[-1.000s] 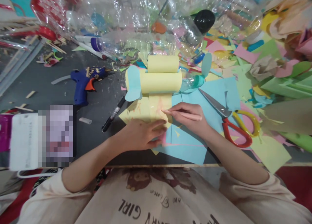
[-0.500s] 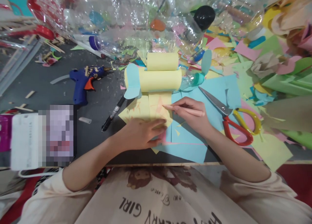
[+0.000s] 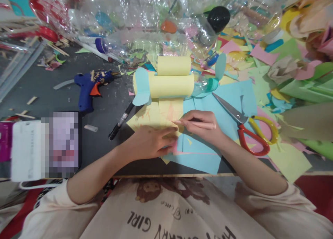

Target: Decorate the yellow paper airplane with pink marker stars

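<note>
My right hand (image 3: 201,125) grips a pale pink pencil or crayon (image 3: 200,124), its tip at a yellow paper (image 3: 171,109) that bears orange-pink strokes. Flat on the lower part of that paper lies my left hand (image 3: 153,140), fingers stretched out and holding nothing. Just beyond the hands stands a bottle model (image 3: 166,86) wrapped in yellow paper, with a rolled yellow tube on top and pale blue paper flaps at both ends. Its green-capped neck points right. Blue sheets (image 3: 200,142) spread beneath my right hand. A black pen (image 3: 121,121) rests left of the yellow paper.
Scissors (image 3: 240,119) with red and yellow handles lie open on the right. A blue glue gun (image 3: 90,88) rests on the left, above a phone (image 3: 63,145) with a blurred screen. Clear plastic bottles (image 3: 135,17) and paper scraps (image 3: 260,59) crowd the back and right.
My right hand has moved slightly toward me, and the pencil tip has shifted lower on the yellow paper. My left hand stays in nearly the same place.
</note>
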The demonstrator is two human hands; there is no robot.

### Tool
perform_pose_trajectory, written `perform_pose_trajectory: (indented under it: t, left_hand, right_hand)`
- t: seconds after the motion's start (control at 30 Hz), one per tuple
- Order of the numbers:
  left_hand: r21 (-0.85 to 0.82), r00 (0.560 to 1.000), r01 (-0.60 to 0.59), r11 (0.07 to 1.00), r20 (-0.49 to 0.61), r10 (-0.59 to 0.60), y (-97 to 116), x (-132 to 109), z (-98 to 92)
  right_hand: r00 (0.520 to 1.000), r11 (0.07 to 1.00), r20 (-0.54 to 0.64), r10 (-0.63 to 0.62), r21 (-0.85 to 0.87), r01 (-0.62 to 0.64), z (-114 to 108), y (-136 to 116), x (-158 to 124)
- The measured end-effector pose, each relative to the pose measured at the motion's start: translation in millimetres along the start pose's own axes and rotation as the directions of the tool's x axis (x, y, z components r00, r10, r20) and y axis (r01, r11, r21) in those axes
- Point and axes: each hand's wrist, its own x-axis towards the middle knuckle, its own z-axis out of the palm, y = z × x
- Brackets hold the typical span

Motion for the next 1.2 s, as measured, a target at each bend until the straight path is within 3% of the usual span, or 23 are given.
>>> perform_pose_trajectory:
  t: [0.1,0.27,0.37,0.6,0.83,1.2]
  left_hand:
    - [0.003,1.000,0.003,1.000,0.001,-0.003,0.5,0.6,-0.5]
    - [0.009,1.000,0.005,1.000,0.016,-0.005,0.2,0.2,-0.4]
    - [0.007,1.000,0.006,1.000,0.024,-0.006,0.0,0.0,0.1]
    - [0.032,1.000,0.001,0.999,0.024,-0.001,-0.1,-0.3,0.6]
    - [0.026,0.998,0.004,1.000,0.058,-0.005,-0.1,0.3,-0.7]
    - [0.050,0.999,-0.010,0.999,0.038,0.009,-0.2,1.3,-1.4]
  right_hand:
    - [1.000,1.000,0.029,-0.005,0.009,0.005,-0.7,0.6,-0.1]
    - [0.992,0.990,-0.123,0.017,0.140,0.000,0.1,3.7,1.2]
    - [0.991,0.984,-0.136,0.020,0.176,0.005,0.0,5.2,2.2]
    - [0.993,0.998,-0.118,-0.027,0.058,0.034,0.7,1.6,0.7]
    - [0.987,1.000,-0.163,0.006,-0.013,-0.008,2.7,3.5,-0.3]
    - [0.989,1.000,-0.148,0.009,-0.009,-0.010,1.9,6.0,0.2]
